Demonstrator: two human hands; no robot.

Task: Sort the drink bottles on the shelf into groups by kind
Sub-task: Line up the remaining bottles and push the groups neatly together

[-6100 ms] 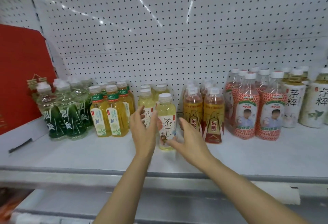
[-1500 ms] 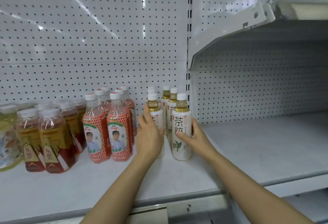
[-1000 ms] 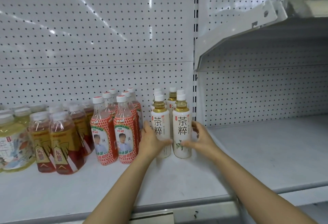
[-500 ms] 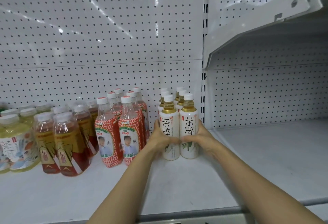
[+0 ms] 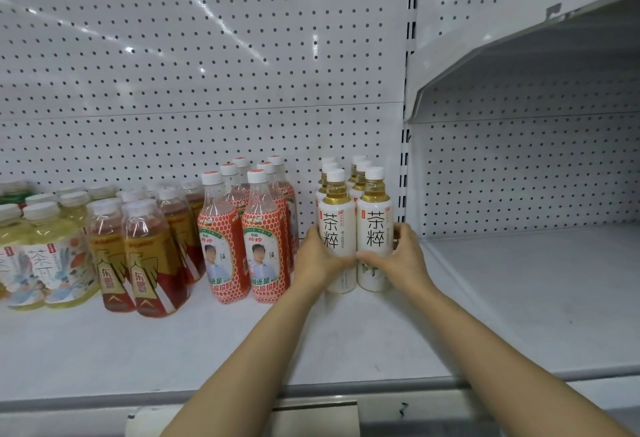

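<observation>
Several white-label tea bottles stand in two rows at the right end of the shelf [image 5: 242,339]. My left hand [image 5: 317,260] wraps the front left white-label bottle [image 5: 336,225], and my right hand [image 5: 401,256] wraps the front right white-label bottle [image 5: 375,225]; the two bottles stand upright, side by side, touching. My thumbs meet in front of them. Left of them stand the red-label bottles [image 5: 242,239], then the amber bottles with red and gold labels [image 5: 145,256], then the pale yellow tea bottles [image 5: 45,260].
A white pegboard wall [image 5: 207,73] backs the shelf. A slotted upright post [image 5: 405,159] divides it from the neighbouring shelf bay [image 5: 536,280] on the right, which has an upper shelf [image 5: 519,28] overhanging it. A metal rail [image 5: 311,391] runs along the shelf's front edge.
Both hands have closed in on the two front white-label bottles, turning their labels forward and pressing them together. The view has shifted slightly left and closer.
</observation>
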